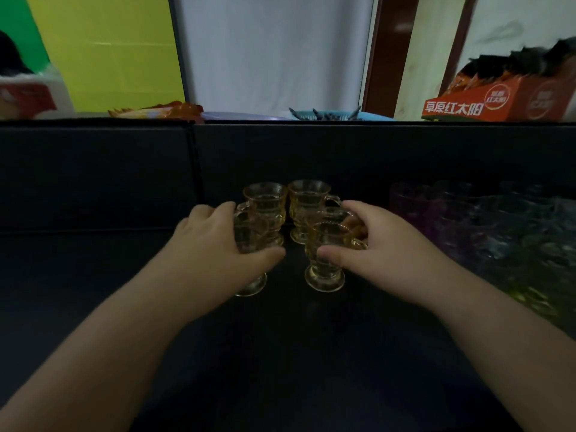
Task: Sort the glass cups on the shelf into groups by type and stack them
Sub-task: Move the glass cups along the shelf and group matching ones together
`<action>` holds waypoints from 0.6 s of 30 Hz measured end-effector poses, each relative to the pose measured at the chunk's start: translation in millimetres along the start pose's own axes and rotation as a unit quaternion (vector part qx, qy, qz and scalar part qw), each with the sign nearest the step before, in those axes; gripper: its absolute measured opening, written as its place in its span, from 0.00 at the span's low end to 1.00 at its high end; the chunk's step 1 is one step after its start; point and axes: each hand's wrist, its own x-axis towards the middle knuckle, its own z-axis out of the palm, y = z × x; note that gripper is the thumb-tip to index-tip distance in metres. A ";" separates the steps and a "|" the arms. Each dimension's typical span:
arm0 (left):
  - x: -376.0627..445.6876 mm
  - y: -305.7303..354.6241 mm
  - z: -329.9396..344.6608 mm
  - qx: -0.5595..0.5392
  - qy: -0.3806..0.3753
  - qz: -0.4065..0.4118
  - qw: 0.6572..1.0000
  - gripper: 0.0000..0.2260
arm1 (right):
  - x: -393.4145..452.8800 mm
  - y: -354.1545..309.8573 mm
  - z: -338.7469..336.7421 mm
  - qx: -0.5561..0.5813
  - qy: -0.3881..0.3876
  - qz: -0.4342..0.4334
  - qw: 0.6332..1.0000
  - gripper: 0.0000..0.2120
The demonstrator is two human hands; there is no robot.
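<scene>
Head view: amber cups (265, 210) being grouped, mid-frame.
Left hand (218, 244): grip around one cup.
Right hand (383, 244): grip around another.
Next: stacking needed.

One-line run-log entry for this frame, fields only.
phase: grouping | left hand: grips near-left amber footed glass mug | right hand: grips near-right amber mug | behind: two amber stacks | right: purple glasses
</scene>
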 end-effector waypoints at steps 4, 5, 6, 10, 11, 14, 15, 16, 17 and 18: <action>3.7 3.0 7.7 -0.082 0.004 0.024 0.996 0.22 | 9.1 -2.1 3.0 0.032 -0.005 -0.002 0.999 0.17; 6.2 3.1 8.2 -0.101 -0.006 0.030 0.994 0.21 | 12.0 -2.4 3.4 0.040 -0.005 -0.001 0.999 0.18; 9.0 2.3 9.3 -0.113 -0.011 0.035 0.993 0.21 | 15.1 -1.5 3.9 0.045 -0.002 0.003 0.999 0.17; 22.3 -2.3 14.7 -0.083 -0.008 0.027 0.996 0.36 | 22.7 4.9 11.0 0.069 0.010 0.028 0.997 0.23; 24.8 -2.8 15.9 -0.079 -0.006 0.020 0.997 0.38 | 23.5 7.2 13.9 0.083 0.017 0.026 0.996 0.20; 31.4 -3.4 19.6 -0.089 -0.011 0.011 0.996 0.41 | 24.2 11.1 23.4 0.128 0.035 0.024 0.991 0.14; 33.7 -3.7 20.4 -0.087 -0.014 0.011 0.996 0.41 | 24.3 12.0 26.0 0.137 0.039 0.022 0.989 0.13; 36.3 -4.1 20.6 -0.083 -0.017 0.010 0.996 0.42 | 25.0 12.5 28.2 0.144 0.043 0.022 0.988 0.13; 39.2 -4.9 20.5 -0.081 -0.022 0.010 0.996 0.42 | 25.4 13.1 29.7 0.150 0.048 0.021 0.987 0.12; 42.3 -6.1 20.3 -0.082 -0.026 0.009 0.996 0.42 | 26.0 13.6 30.7 0.157 0.051 0.020 0.986 0.12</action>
